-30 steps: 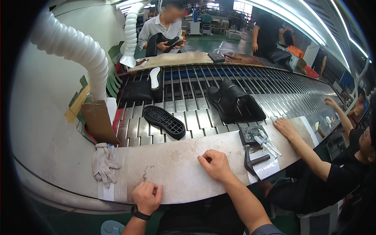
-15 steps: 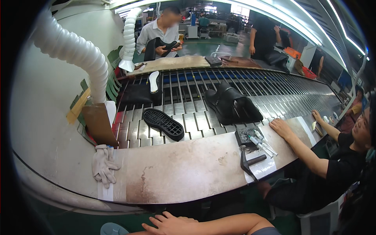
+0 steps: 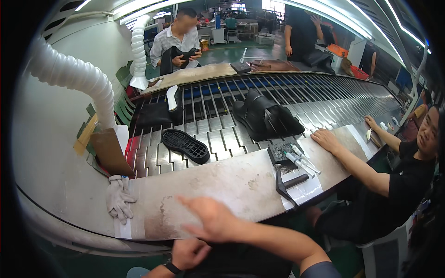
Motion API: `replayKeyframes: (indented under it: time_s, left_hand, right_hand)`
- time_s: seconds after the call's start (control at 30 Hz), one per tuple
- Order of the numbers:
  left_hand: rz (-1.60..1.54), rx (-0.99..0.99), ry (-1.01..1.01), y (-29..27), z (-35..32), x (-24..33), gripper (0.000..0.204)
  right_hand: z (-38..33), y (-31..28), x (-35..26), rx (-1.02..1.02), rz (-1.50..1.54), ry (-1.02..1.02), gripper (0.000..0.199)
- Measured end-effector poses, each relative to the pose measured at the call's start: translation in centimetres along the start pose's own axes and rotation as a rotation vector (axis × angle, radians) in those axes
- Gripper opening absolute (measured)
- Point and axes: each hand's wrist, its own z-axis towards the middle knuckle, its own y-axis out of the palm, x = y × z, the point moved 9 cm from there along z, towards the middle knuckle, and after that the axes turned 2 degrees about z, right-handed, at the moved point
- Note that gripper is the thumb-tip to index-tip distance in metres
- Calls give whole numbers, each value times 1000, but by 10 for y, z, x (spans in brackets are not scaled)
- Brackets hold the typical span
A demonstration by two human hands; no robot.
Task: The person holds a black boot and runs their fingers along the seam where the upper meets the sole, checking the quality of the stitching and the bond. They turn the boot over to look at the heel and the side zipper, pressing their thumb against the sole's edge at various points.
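My right hand (image 3: 211,218), smeared by motion, hovers over the near edge of the work board (image 3: 232,185) with its fingers stretched out to the left and nothing in them. Below it, off the board's edge, is my left hand (image 3: 189,253), wearing a dark wristband. Its fingers are loosely curled, and nothing shows in them. Past the board, a black rubber sole (image 3: 185,146) lies tread up on the metal slat conveyor (image 3: 218,132). To its right lies a pair of black boots (image 3: 266,116). A hammer (image 3: 289,183) rests on the board's right part.
Grey-white gloves (image 3: 119,199) lie at the board's left end. White syringes (image 3: 303,162) lean by a dark block (image 3: 278,150). A brown panel (image 3: 111,150) and a white hose (image 3: 76,74) stand left. At the right, a co-worker's hand (image 3: 327,139) rests on the board.
My right hand has lifted off my left one and moved up over the board's edge, fingers outstretched. My left hand now shows below it. The whole view has shifted slightly.
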Motion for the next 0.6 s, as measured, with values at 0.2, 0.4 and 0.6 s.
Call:
replayKeyframes:
  time_s: [0.2,0.4,0.6]
  left_hand:
    - [353,332,-135,-61,20,-57,14]
    - [506,378,-61,-56,23,-48,15]
    - [492,342,-51,-55,28,-45,14]
  right_hand:
    - [115,-162,58,655,555,98,72]
    - [146,-161,65,705,651,-3,84]
    - [157,-175,66,721,560,-163,90]
